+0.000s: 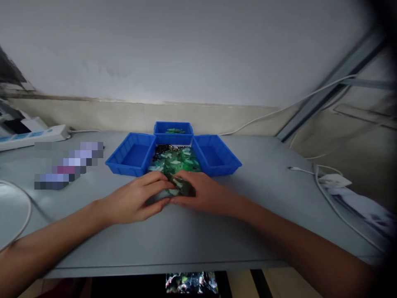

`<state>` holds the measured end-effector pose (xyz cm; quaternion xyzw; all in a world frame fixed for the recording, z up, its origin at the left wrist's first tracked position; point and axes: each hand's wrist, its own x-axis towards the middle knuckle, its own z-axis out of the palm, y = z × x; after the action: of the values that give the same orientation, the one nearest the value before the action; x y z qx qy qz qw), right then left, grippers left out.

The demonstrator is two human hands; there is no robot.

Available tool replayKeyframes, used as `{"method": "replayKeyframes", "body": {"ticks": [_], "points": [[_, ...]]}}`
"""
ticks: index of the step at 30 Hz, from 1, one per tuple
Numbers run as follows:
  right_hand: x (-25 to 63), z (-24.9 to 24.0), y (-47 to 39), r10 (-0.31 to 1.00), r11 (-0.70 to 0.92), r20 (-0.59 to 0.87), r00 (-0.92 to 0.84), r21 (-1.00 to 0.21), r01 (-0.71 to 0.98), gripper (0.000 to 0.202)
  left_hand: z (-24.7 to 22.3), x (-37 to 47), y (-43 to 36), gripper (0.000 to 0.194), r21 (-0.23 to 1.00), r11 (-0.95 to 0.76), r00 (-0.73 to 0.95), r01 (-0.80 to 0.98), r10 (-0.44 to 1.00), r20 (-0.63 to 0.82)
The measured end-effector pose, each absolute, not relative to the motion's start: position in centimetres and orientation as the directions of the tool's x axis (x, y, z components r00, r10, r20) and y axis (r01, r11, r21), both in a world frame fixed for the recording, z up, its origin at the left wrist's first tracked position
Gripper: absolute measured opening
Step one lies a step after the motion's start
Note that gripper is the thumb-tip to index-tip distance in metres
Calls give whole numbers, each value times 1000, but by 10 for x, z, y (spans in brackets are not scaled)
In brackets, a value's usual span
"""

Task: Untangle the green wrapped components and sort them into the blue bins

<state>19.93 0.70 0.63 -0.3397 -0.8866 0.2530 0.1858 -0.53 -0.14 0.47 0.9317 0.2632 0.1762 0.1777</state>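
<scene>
Greenish clear pieces (184, 188) are sitting just below the frame's centre, the right hand (206, 192) clasping them. The left hand (136, 198) is touching there with fingertips, probably for steadying; its grip I cannot tell. Blue trays (127, 169) are bordering the green pile (176, 160), perhaps containing it.

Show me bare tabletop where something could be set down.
Bare: the grey table right of the right blue tray, short of the white cable; also between the forearms, toward the near edge. Crowded: between that tray and the left blue tray, where green pieces lie, left hand and right hand at their near side.
</scene>
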Motion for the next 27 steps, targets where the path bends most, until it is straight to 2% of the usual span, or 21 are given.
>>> {"method": "replayKeyframes", "body": {"ticks": [3,6,9,14,21,27], "points": [[199,6,8,690,655,165,-705,-555,513,14,3,-5,-1,21,434,-787,769,438,578,272],[199,6,9,683,653,156,-714,-570,500,13,0,-6,2,14,459,-732,667,504,667,331],[200,7,10,671,652,129,-730,-572,498,16,-1,-7,4,22,491,-676,599,550,729,332],[202,8,13,706,620,128,-696,-586,522,18,2,-7,4,14,408,-751,681,519,652,334],[204,12,15,752,605,131,-646,-526,598,23,2,-8,5,16,392,-714,645,580,697,315],[207,13,17,761,615,189,-620,-513,599,20,2,-10,4,16,382,-687,576,618,727,374]]}}
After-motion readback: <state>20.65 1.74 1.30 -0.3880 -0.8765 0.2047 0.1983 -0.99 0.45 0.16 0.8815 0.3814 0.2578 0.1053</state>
